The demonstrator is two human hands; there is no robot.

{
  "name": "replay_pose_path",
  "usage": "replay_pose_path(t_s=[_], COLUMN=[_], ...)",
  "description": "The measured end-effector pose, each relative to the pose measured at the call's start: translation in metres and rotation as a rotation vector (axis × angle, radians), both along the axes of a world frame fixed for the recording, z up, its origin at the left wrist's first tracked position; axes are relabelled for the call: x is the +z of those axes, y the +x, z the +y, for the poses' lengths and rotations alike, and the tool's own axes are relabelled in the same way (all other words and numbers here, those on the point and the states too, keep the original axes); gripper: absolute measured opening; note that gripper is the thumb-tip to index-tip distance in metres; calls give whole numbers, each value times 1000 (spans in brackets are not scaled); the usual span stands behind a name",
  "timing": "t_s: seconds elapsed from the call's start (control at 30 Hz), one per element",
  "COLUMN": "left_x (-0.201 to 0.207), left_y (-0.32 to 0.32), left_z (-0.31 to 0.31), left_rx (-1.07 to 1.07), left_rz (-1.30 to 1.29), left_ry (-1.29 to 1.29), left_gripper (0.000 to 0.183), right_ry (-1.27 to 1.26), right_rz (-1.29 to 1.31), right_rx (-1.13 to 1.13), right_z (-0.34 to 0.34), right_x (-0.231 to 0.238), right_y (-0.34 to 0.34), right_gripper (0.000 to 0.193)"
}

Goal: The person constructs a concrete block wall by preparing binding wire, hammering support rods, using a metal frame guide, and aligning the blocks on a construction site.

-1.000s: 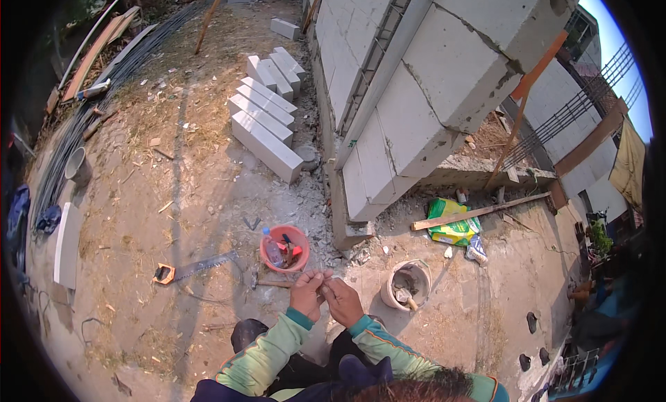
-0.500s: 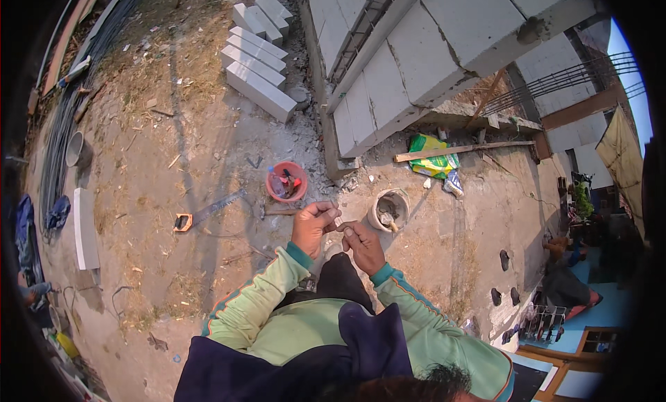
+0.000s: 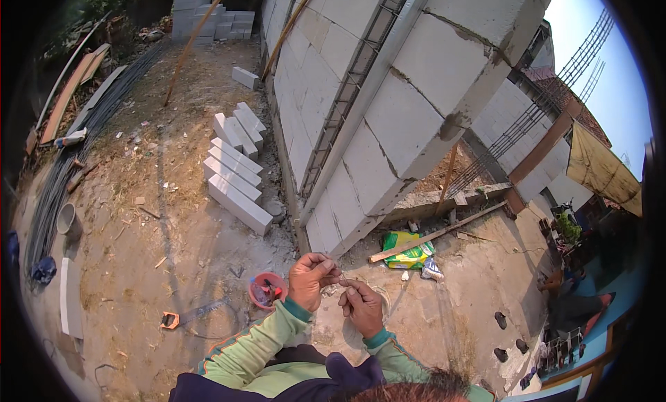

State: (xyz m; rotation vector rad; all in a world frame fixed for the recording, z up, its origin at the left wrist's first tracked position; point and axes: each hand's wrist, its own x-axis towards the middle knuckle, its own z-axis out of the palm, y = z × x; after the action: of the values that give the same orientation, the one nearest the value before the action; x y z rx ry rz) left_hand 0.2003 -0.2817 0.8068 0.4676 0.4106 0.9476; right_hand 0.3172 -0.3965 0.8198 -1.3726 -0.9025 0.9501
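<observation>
My left hand (image 3: 311, 280) and my right hand (image 3: 362, 308) are raised close together in front of me, with fingertips pinched. A thin dark strand (image 3: 340, 278), string or wire, runs between them; its ends are hidden in my fingers. Below my left hand stands a reddish plastic bucket (image 3: 255, 296) with small tools and a clear bottle in it. Behind my right hand is a pale bucket (image 3: 386, 306), mostly covered by the hand and sleeve. A handsaw with an orange-and-black handle (image 3: 169, 320) lies on the ground to the left.
A light block wall (image 3: 361, 152) rises ahead, with a rebar cage along it. Loose white blocks (image 3: 239, 204) lie left of it. A green and yellow sack (image 3: 408, 249) lies under a wooden plank (image 3: 444, 230). Steel bars (image 3: 69, 166) stretch along the left; dark sandals (image 3: 501, 320) lie right.
The view has tipped up, showing more of the wall, a far block stack and sky. Both hands stay close together, still pinching the thin strand.
</observation>
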Motion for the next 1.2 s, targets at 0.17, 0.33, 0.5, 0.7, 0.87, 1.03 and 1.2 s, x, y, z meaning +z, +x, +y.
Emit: replay_pose_path(t_s=[0.17,0.33,0.5,0.7,0.87,1.03,1.2], left_x=[46,53,59,62,102,139,204], left_y=[44,70,103,131,168,182,178], left_z=[29,47,51,65,74,99,140], left_rx=[86,102,68,18,-105,-320,-654], left_rz=[-83,-46,69,77,-78,-184,-493], left_ry=[50,118,198,257,326,310,474], left_gripper=[17,13,14,14,12,11,14], right_ry=[104,142,173,203,278,358,409], right_rz=[69,128,67,-17,-253,-1226,-1773], right_rx=[-46,-55,-101,-105,-302,-517,-681], right_z=[32,50,54,59,37,34,39], right_x=[40,43,48,47,84,133,218], right_y=[27,55,87,118,142,162,134], right_gripper=[28,31,30,28,27,33,43])
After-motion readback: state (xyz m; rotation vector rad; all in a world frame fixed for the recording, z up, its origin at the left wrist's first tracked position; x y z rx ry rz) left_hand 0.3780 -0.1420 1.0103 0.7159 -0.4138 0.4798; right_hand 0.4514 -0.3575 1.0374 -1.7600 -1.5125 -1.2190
